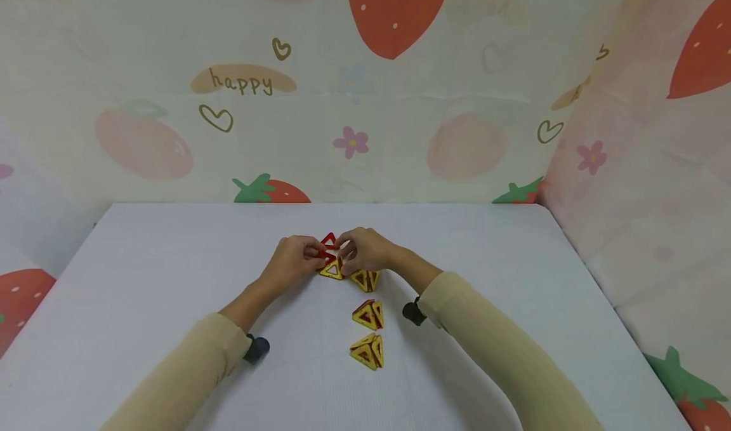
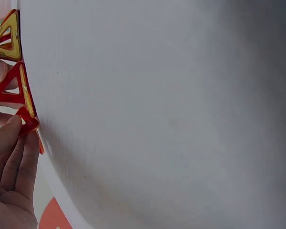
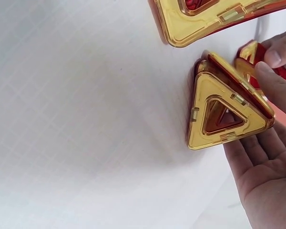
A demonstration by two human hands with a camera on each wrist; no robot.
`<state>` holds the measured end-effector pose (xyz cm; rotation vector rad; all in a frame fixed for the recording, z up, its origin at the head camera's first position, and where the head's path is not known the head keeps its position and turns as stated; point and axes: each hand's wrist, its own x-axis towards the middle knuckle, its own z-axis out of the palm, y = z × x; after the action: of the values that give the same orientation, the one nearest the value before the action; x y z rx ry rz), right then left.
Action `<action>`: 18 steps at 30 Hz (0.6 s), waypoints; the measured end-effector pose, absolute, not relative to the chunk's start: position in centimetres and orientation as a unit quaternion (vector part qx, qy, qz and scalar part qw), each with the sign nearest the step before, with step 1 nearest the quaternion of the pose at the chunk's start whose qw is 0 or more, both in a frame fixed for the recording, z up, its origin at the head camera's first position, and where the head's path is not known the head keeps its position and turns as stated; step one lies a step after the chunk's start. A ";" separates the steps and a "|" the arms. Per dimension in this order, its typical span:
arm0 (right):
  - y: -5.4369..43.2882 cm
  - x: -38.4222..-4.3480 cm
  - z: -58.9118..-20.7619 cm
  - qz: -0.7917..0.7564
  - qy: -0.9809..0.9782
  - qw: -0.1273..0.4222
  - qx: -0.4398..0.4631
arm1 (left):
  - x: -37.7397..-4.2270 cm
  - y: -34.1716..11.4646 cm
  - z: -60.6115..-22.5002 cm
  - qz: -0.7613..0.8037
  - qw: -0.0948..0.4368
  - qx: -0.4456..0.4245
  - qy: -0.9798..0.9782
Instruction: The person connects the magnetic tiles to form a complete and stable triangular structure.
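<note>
My left hand (image 1: 294,259) pinches a small red triangular magnetic tile (image 2: 29,125) between thumb and fingers. Just right of it, my right hand (image 1: 365,250) curls its thumb and fingers around another red triangular tile (image 2: 8,90), which stands upright. A yellow triangular tile (image 1: 332,270) meets these red tiles between the two hands. Another red triangle (image 1: 329,240) lies just beyond the fingertips. Close under my right hand stands a yellow-and-red pyramid (image 3: 217,136) of triangular tiles, partly covering the fingers in the right wrist view.
Nearer the front of the white table (image 1: 171,259) sit two more yellow-and-red pyramids, a middle one (image 1: 368,315) and a front one (image 1: 367,351), in a rough column. A printed cloth (image 1: 354,101) hangs behind the table's back edge.
</note>
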<state>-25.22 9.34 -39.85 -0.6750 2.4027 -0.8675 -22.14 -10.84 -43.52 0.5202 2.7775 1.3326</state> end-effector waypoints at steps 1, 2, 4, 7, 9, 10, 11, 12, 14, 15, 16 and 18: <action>9.3 -25.2 -39.8 -0.318 0.881 0.248 -0.247 | -22.2 -10.8 -43.5 0.427 0.009 0.167 0.889; 9.3 -25.2 -39.8 -0.317 0.882 0.248 -0.247 | -22.2 -10.8 -43.4 0.425 0.009 0.167 0.890; 9.3 -25.2 -39.8 -0.316 0.882 0.250 -0.245 | -22.2 -10.8 -43.3 0.423 0.011 0.168 0.890; 9.3 -25.2 -39.8 -0.313 0.883 0.249 -0.244 | -22.2 -10.7 -43.2 0.424 0.015 0.169 0.889; 9.4 -25.2 -39.8 -0.313 0.884 0.249 -0.243 | -22.2 -10.6 -43.2 0.425 0.016 0.170 0.889; 9.4 -25.2 -39.8 -0.313 0.884 0.248 -0.244 | -22.2 -10.6 -43.2 0.426 0.016 0.170 0.889; 9.4 -25.2 -39.8 -0.314 0.883 0.248 -0.244 | -22.2 -10.6 -43.3 0.425 0.016 0.171 0.889; 9.4 -25.2 -39.8 -0.314 0.883 0.248 -0.244 | -22.2 -10.5 -43.3 0.422 0.015 0.172 0.890; 9.4 -25.2 -39.8 -0.314 0.883 0.249 -0.244 | -22.2 -10.5 -43.4 0.418 0.014 0.174 0.891; 9.4 -25.2 -39.8 -0.314 0.883 0.249 -0.245 | -22.2 -10.5 -43.4 0.416 0.015 0.176 0.892; 9.4 -25.2 -39.8 -0.314 0.883 0.249 -0.245 | -22.2 -10.5 -43.4 0.414 0.016 0.178 0.893; 9.3 -25.3 -39.9 -0.314 0.883 0.249 -0.246 | -22.2 -10.5 -43.4 0.413 0.025 0.183 0.892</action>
<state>-25.25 9.34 -39.88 -0.6699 2.4045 -0.8555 -22.18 -10.49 -43.40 0.5649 2.7577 1.2775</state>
